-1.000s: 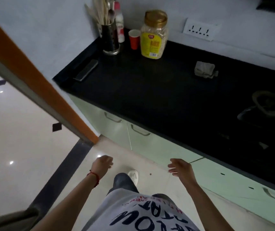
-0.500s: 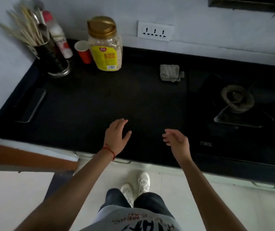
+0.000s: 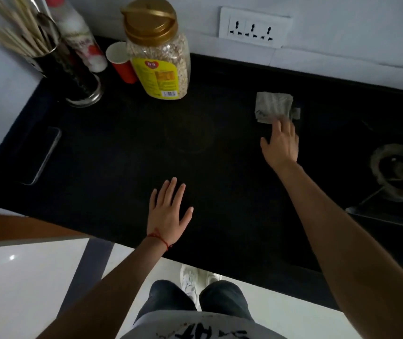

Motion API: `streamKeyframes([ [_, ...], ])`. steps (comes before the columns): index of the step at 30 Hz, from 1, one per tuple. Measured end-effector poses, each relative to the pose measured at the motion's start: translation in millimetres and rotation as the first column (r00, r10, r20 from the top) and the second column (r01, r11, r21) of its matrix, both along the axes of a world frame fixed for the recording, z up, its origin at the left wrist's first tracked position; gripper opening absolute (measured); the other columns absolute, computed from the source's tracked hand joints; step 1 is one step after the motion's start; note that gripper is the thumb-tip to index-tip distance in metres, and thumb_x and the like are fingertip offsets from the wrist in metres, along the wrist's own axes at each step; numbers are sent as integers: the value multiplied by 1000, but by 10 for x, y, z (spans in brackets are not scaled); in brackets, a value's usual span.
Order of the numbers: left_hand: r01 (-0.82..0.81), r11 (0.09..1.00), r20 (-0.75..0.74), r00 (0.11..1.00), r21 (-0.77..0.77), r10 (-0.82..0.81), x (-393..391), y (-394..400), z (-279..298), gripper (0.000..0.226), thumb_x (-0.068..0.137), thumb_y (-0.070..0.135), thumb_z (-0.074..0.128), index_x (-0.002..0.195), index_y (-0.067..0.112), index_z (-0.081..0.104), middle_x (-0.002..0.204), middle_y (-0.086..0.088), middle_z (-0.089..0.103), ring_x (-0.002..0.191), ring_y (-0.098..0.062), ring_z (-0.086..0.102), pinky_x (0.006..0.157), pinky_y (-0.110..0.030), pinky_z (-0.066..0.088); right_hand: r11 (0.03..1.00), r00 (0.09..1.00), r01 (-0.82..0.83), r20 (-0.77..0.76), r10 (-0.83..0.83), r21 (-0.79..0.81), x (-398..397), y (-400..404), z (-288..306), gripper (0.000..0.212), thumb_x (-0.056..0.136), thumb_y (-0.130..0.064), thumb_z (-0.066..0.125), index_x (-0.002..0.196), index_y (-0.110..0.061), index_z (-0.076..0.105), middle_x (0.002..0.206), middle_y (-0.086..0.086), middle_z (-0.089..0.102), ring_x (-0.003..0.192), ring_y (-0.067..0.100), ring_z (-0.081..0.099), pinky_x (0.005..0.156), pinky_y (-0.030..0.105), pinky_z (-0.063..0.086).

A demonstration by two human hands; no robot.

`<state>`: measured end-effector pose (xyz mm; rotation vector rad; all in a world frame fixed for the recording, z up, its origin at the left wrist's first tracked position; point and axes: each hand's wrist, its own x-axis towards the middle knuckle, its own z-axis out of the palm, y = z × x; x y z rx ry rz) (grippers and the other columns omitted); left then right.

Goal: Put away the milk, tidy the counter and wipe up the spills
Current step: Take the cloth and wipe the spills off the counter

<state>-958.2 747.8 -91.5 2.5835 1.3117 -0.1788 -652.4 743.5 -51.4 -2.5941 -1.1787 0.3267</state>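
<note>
A folded grey cloth (image 3: 272,106) lies on the black counter (image 3: 122,152) toward the back right. My right hand (image 3: 281,143) is stretched out with fingers spread, its fingertips at the cloth's near edge, holding nothing. My left hand (image 3: 169,211) rests flat and open on the counter near the front edge, a red string around its wrist. A faint ring-shaped mark (image 3: 190,133) shows on the counter between the hands. A white bottle with a red label (image 3: 80,37) stands at the back left.
Along the back left stand a utensil holder with sticks (image 3: 73,72), a red cup (image 3: 122,62) and a gold-lidded oats jar (image 3: 158,55). A phone (image 3: 41,155) lies at the left edge. A stove burner (image 3: 396,170) is on the right. A wall socket (image 3: 251,29) sits above.
I have stepped up to the counter. My right hand has reached forward to the grey cloth, and my left hand has come down flat on the counter.
</note>
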Motion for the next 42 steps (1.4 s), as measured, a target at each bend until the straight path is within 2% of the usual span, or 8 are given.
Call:
streamKeyframes([
  [4,1,1000,5,1000,26,-1,-1,-1,-15,59,87,50,33,136,17,39,147,-10,39,136,-28,37,110,-46,24,993,995,-76,63,82,-90,198,238,-104,67,90,-22,54,145,-13,18,156,11,11,145,26,5,118,44,13],
  [8,-6,999,14,1000,34,5,5,-1,-39,59,86,50,36,136,18,38,147,-9,39,136,-27,36,109,-46,25,992,987,-110,113,116,-59,367,387,-142,56,89,-18,52,140,-9,30,149,15,28,139,32,23,113,48,20],
  [16,-12,998,11,1000,59,12,-3,5,-59,59,86,50,36,137,19,37,148,-9,37,137,-25,33,110,-44,23,974,922,-227,323,213,7,531,448,-66,28,86,-8,49,106,7,60,109,29,61,108,41,53,91,48,40],
  [22,-18,998,5,1000,66,17,14,9,-58,60,86,50,34,136,19,37,147,-9,38,137,-26,35,110,-44,22,924,870,-352,416,265,148,203,14,-64,24,78,-17,50,89,-2,65,82,17,70,77,34,66,70,39,51],
  [30,-16,997,-27,999,71,18,14,3,-71,60,87,51,30,138,19,35,148,-8,37,138,-26,33,111,-43,17,818,772,-542,497,396,192,-292,-559,-235,21,77,-19,58,92,-8,67,87,9,69,80,28,65,85,37,38],
  [35,-19,999,-17,1000,50,20,20,-1,-59,62,87,51,28,139,18,34,150,-9,34,139,-27,31,111,-43,16,783,758,-594,455,467,186,-476,-718,-233,26,77,-22,58,97,-6,65,100,12,66,99,28,59,98,43,39],
  [38,-24,999,14,1000,33,24,21,-5,-50,62,87,51,27,139,18,34,151,-9,32,140,-27,29,112,-44,16,809,783,-585,299,545,59,-566,-756,-288,40,78,-28,60,113,-8,56,126,16,56,126,30,44,108,47,34],
  [42,-23,999,32,999,29,22,8,2,-42,63,86,51,27,139,18,35,150,-9,33,140,-27,29,112,-46,19,849,829,-524,189,527,-68,-626,-732,-291,74,76,-51,60,135,-10,40,145,16,39,137,32,32,108,47,25],
])
